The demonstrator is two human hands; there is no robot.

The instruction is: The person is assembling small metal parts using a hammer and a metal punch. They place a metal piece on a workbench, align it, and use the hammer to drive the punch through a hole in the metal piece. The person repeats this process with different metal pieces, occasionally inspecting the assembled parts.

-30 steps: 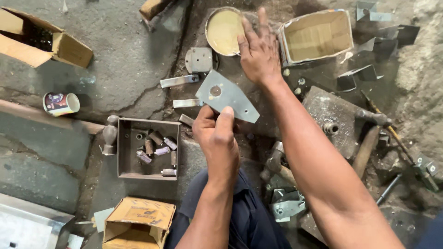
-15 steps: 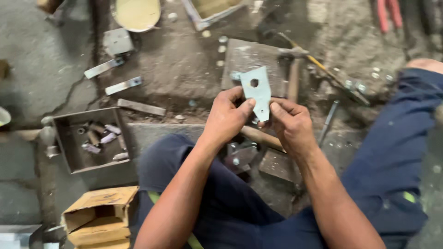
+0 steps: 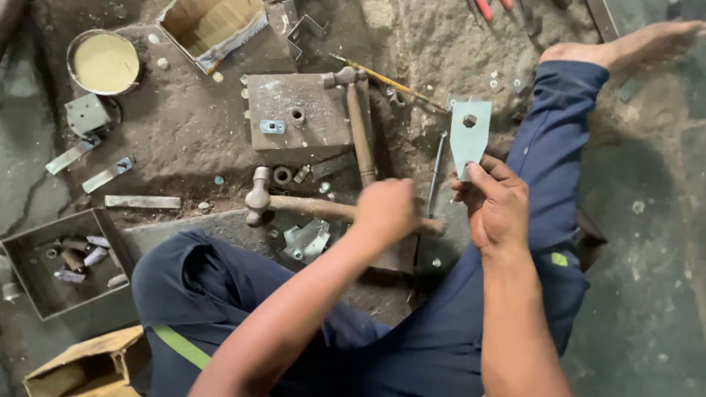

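Note:
My right hand (image 3: 498,209) holds a flat grey metal plate (image 3: 471,136) with a hole near its top, pinched by its narrow lower end and kept upright above my right knee. My left hand (image 3: 386,213) is blurred. Its fingers are curled over the wooden handle of a ball-peen hammer (image 3: 294,204), which lies across the ground in front of my lap with its head to the left. A small bent metal bracket (image 3: 305,239) lies just under the handle.
A steel block (image 3: 294,110) with a second hammer (image 3: 357,125) leaning on it sits ahead. A round tin (image 3: 105,62) and a cardboard box (image 3: 213,26) are at far left. A metal tray (image 3: 29,242) of bolts and another box (image 3: 88,364) sit at left. My bare foot (image 3: 625,44) is top right.
The plate was held in both hands. Now only my right hand keeps it and has carried it right, while my left hand has dropped onto the hammer handle. The view shifted.

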